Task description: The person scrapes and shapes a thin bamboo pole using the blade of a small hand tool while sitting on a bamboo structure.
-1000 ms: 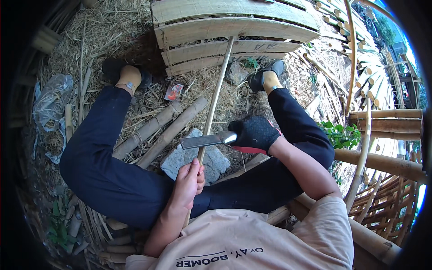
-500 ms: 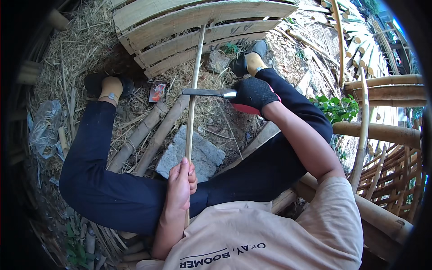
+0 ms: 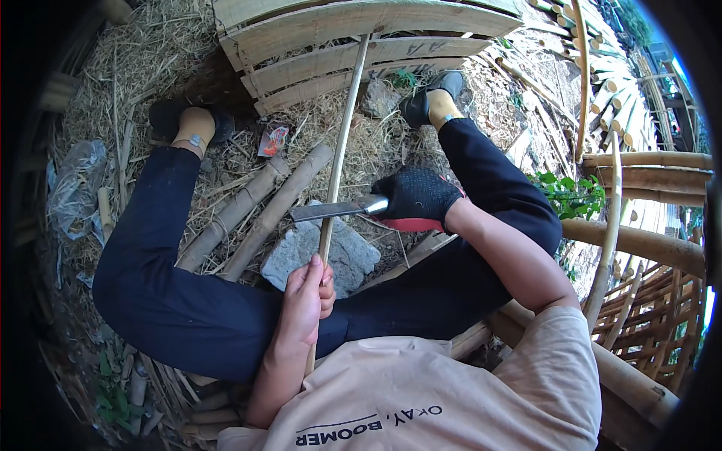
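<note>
A long, thin bamboo strip (image 3: 347, 120) runs from my lap up to the slatted wooden crate (image 3: 316, 75). My bare left hand (image 3: 307, 301) is closed around its lower part, thumb along the strip. My right hand (image 3: 420, 197), in a black and red glove, grips the handle of a knife (image 3: 329, 211) with a straight, squared-off blade. The blade lies across the strip a little above my left hand. Below them a grey stone block (image 3: 352, 252) rests on the ground between my legs, partly hidden by the strip and hand.
Two bamboo poles (image 3: 274, 214) lie on the straw-covered ground left of the block. Bamboo rails (image 3: 639, 244) and a woven bamboo basket (image 3: 647, 301) stand at the right. Cut bamboo (image 3: 620, 101) is piled at the far right; a clear plastic bag (image 3: 77, 184) lies at left.
My right hand has drawn the knife down along the strip toward my left hand, and the blade is now more tilted. My left hand keeps its grip. The whole view has shifted slightly.
</note>
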Available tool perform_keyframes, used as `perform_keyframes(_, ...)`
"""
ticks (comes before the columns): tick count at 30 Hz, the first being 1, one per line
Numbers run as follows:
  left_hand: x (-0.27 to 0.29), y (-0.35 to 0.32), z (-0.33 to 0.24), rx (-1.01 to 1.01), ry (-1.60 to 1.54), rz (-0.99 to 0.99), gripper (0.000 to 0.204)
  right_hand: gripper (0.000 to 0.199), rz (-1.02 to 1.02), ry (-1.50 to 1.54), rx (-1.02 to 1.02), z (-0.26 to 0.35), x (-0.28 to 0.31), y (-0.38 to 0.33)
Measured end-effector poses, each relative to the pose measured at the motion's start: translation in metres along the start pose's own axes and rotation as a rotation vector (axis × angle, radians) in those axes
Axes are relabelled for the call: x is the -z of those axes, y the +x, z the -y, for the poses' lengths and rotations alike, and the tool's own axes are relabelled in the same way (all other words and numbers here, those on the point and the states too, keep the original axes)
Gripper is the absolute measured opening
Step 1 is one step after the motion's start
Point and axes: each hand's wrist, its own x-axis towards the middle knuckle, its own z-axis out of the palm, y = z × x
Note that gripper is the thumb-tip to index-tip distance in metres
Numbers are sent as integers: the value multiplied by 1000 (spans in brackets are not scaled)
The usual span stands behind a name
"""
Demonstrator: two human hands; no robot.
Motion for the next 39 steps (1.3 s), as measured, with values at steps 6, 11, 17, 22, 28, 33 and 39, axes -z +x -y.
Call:
perform_keyframes(6, -1, 1, 2, -14, 17, -20, 41, 26, -59, -48, 28, -6, -5, 2)
perform_keyframes(11, 0, 2, 4, -21, 22, -25, 41, 24, -71, -72, 5, -8, -7, 6)
perform_keyframes(17, 1, 3, 4, -22, 25, -28, 41, 26, -89, -102, -10, -12, -5, 9)
perform_keyframes(22, 2, 1, 3, -18, 14, 11, 40, 29, -265, -78, -255, -54, 8, 18)
perform_keyframes(28, 3, 0, 3, 2, 8, 17, 40, 37, -273, 15, -292, -43, 13, 9)
perform_keyframes(33, 4, 0, 2, 24, -23, 35, 40, 40, -114, 8, -158, -7, 12, 3)
perform_keyframes(39, 7, 1, 5, 26, -16, 35, 40, 35, -14, -14, 18, 8, -13, -1)
